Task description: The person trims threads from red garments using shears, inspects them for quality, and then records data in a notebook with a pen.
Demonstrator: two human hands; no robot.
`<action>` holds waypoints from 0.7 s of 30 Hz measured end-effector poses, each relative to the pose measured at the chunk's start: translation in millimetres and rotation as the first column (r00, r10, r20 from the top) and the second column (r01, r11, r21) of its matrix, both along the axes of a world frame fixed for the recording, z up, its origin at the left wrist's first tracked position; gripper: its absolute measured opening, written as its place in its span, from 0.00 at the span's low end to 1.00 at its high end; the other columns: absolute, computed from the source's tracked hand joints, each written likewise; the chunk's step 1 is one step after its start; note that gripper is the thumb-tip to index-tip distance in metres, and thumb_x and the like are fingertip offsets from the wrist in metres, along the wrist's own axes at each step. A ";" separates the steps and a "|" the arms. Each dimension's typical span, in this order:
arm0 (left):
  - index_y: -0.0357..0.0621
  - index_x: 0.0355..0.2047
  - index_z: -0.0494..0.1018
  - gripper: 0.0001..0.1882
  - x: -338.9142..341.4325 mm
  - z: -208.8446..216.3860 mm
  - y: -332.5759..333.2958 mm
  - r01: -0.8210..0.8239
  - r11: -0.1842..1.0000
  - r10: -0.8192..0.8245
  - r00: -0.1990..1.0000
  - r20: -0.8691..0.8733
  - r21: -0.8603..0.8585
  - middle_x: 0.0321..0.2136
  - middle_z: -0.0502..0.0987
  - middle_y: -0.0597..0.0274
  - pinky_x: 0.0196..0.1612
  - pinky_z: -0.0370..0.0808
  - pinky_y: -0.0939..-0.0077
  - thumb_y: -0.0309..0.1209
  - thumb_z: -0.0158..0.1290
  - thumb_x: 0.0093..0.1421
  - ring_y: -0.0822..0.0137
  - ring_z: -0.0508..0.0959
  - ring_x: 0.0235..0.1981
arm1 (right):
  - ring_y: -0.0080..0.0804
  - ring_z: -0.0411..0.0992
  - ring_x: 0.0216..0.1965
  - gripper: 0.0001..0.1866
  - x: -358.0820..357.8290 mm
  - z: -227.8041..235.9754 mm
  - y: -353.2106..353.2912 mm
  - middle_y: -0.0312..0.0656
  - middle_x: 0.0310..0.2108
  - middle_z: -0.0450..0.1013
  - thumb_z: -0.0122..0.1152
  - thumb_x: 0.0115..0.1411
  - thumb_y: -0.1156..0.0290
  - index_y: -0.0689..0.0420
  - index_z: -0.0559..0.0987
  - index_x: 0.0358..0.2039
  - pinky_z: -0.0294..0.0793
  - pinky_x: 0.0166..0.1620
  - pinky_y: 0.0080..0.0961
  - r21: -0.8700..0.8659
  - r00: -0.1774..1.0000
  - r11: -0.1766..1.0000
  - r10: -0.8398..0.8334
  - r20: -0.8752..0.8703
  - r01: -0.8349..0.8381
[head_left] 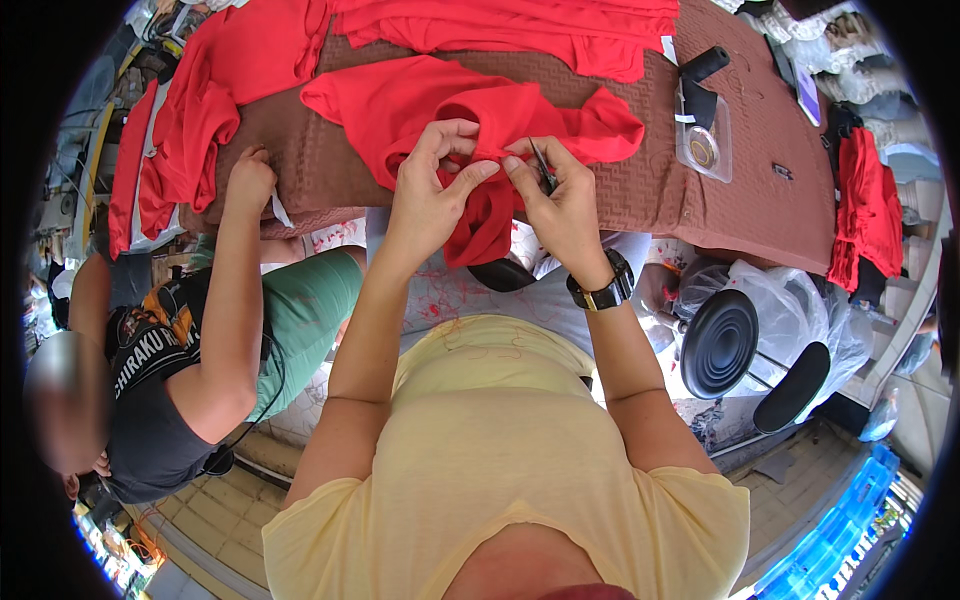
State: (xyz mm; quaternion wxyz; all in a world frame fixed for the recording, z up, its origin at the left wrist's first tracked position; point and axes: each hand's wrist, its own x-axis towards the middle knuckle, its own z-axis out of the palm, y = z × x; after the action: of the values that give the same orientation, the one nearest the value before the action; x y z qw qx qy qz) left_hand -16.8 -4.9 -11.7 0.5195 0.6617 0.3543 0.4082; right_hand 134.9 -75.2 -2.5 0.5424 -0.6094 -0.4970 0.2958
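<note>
A red garment [385, 100] lies bunched on the brown cloth-covered table [640, 195], part of it hanging over the near edge. My left hand [432, 190] has its fingers curled and closed on a fold of this garment. Close beside it, my right hand [560, 200] grips small dark scissors [546, 172], their pointed blades angled up and left. The thumb and forefinger of that hand are at the red cloth, near my left thumb. Exactly how much cloth the fingertips pinch is hidden.
More red garments [520, 25] lie along the far side, with others at the left [200, 110]. A clear plastic box [716, 165] holds small items at the right. A co-worker's hand [250, 180] rests on the table's left. A black round stool seat [718, 343] stands lower right.
</note>
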 end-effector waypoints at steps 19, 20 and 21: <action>0.36 0.36 0.73 0.04 0.3 12.0 -8.0 -0.048 0.994 0.059 0.992 0.111 -0.101 0.38 0.76 0.63 0.42 0.79 0.76 0.24 0.53 0.67 0.76 0.76 0.35 | 0.16 0.61 0.25 0.06 7.0 2.3 4.9 0.32 0.23 0.68 0.64 0.60 0.75 0.63 0.80 0.36 0.62 0.27 0.18 0.035 1.000 0.999 0.021 0.019 -0.021; 0.36 0.37 0.72 0.03 0.4 7.8 -6.2 -0.008 0.997 0.019 0.989 0.144 -0.075 0.39 0.75 0.63 0.43 0.79 0.75 0.24 0.53 0.67 0.76 0.75 0.37 | 0.16 0.61 0.25 0.06 7.1 1.6 5.8 0.32 0.23 0.68 0.64 0.60 0.75 0.63 0.80 0.36 0.62 0.27 0.18 0.041 0.999 0.999 0.024 0.021 -0.025; 0.36 0.37 0.72 0.03 -1.1 2.4 -4.6 0.030 0.998 -0.022 0.984 0.175 -0.047 0.40 0.74 0.62 0.44 0.79 0.75 0.24 0.53 0.67 0.75 0.75 0.38 | 0.16 0.61 0.25 0.06 6.3 3.4 5.4 0.32 0.23 0.68 0.64 0.60 0.75 0.63 0.79 0.36 0.62 0.27 0.18 0.028 1.000 0.999 0.021 0.001 -0.021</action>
State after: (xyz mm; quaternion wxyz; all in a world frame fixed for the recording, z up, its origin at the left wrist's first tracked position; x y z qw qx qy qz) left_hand -17.9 -9.5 -9.2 0.5701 0.6149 0.3090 0.4487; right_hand 141.2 -69.7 0.9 0.5475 -0.5966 -0.5077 0.2941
